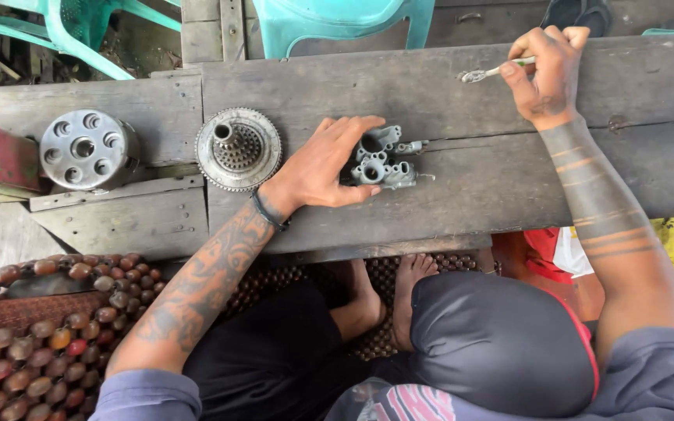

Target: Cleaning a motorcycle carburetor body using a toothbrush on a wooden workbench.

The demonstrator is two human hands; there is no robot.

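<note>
Left hand (323, 165) clamps the grey carburettor body (382, 160) mid-table (470, 195), while right hand (546, 74), closed on a small brush (493, 72), sits up-right, bristles pointing left towards it.

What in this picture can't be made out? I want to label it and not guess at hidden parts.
Head view only:
- Grey metal part: its left side is hidden under the left hand.
- Brush: its handle end is hidden inside the right hand; the bristles are too small to judge.
- Green chairs: cut off by the top edge.
- Toothed metal disc: its underside faces the wooden bench.
</note>
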